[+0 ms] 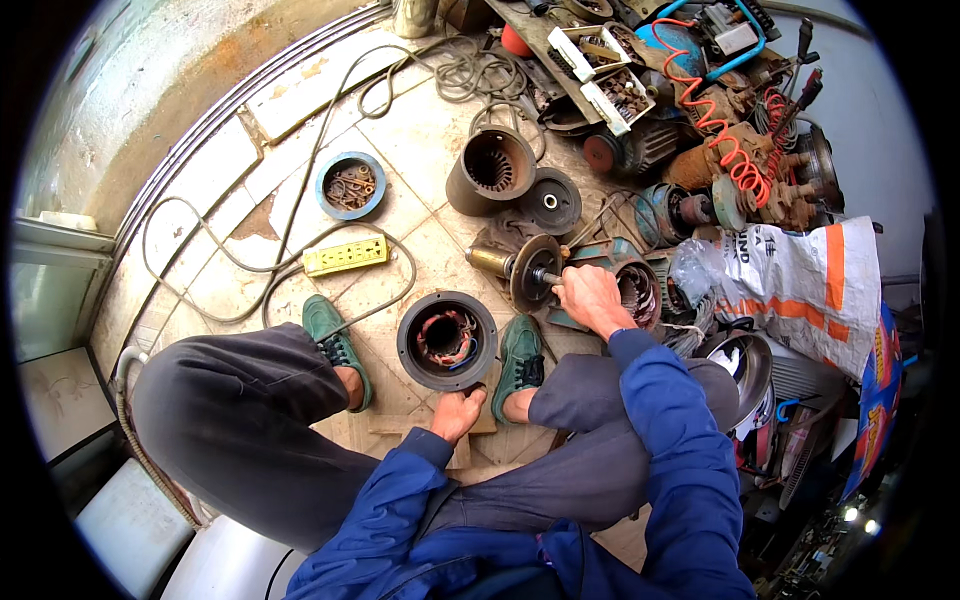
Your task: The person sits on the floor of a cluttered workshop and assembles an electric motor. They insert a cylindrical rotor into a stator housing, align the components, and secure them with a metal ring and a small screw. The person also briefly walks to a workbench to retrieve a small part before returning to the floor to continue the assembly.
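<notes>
My right hand (595, 298) is closed around the shaft end of a motor rotor (492, 261), which lies tilted to the left with a round brown end plate (533, 272) on it. Between my feet stands a dark round motor housing (408, 345), its open top showing a ring of copper windings. Close against its near rim is my left hand (458, 415), fingers curled in and thumb toward the rim; what they hold, if anything, is hidden. Beyond the rotor are an upright rusty cylinder (462, 190) with a slotted core and a dark round cover (552, 203).
A blue-rimmed bowl (323, 190) of rusty bolts and a yellow power strip (346, 256) with a looping cable lie on the tiles, left of centre. Motor parts, a red coiled hose (735, 150) and a white sack (800, 290) crowd the right. Wood (398, 424) lies under the housing.
</notes>
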